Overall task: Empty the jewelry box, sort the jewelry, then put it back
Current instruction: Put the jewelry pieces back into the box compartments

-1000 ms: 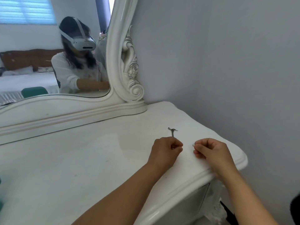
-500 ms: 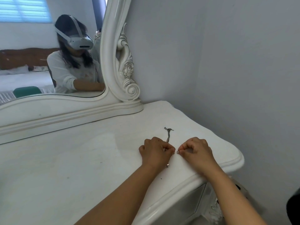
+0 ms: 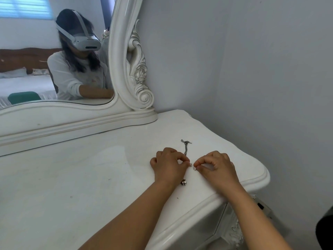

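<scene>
At a white dressing table [image 3: 90,177], left hand [image 3: 169,166] and right hand [image 3: 216,168] each pinch a small stud between curled fingertips, a chain [image 3: 185,148] lying just beyond.

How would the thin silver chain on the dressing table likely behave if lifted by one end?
The chain lies bent and kinked, so it would probably hang limp. Its fine links suggest it is very light. It might snag or tangle, since its far end splays sideways.
</scene>
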A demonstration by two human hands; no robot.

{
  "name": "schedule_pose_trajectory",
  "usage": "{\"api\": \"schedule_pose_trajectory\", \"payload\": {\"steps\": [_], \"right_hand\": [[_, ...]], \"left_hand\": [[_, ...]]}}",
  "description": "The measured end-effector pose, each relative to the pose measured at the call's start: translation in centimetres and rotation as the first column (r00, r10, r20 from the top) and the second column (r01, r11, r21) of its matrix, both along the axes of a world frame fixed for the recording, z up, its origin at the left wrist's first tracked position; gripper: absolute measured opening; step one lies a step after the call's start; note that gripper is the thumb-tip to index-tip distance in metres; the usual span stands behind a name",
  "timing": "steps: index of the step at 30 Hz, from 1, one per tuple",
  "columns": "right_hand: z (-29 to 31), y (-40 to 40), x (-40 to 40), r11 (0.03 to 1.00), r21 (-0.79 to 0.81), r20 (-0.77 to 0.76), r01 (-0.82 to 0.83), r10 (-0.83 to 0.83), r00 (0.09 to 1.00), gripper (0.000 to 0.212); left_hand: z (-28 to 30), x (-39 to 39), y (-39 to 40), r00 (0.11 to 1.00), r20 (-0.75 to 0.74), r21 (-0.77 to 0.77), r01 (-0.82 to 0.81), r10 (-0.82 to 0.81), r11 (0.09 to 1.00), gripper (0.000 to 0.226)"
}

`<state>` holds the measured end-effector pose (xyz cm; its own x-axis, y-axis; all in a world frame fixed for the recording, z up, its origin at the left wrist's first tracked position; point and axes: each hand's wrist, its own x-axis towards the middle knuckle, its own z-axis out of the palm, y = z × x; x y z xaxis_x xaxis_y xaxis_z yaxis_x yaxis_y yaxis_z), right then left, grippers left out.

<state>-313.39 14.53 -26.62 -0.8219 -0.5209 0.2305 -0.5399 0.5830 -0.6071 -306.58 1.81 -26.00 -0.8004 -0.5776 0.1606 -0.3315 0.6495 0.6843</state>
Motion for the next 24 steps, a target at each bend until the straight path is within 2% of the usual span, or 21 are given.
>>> {"api": "schedule_pose_trajectory", "payload": {"steps": [7,11,16,20,24], "right_hand": [[-0.4,0.1,-0.3,1.000,-0.029,0.003,0.012,-0.012,1.000,0.010],[-0.5,0.1,-0.4,0.995,-0.092,0.008,0.030,-0.029,1.000,0.012],[-0.4,0.5,0.2,0.965,-0.258,0.079,0.043,-0.024,0.997,0.028],[1.2,-0.2,2.2,0.893,-0.444,0.145,0.068,-0.004,0.989,0.024],[2.9,-3.0,7.0,0.852,-0.524,0.175,-0.008,0.117,0.978,0.012]], "left_hand": [[-0.2,0.0,0.2,0.999,-0.017,-0.088,0.033,-0.035,0.996,0.015],[0.4,0.9,0.0,0.996,-0.087,0.010,0.010,-0.009,1.000,0.014],[1.2,3.9,-1.0,0.990,-0.110,0.145,0.099,-0.084,0.984,0.013],[1.9,7.0,-2.2,0.987,-0.139,0.172,0.104,-0.080,0.980,0.015],[3.3,11.3,-3.9,0.985,-0.169,0.143,0.056,-0.031,0.988,0.014]]}}
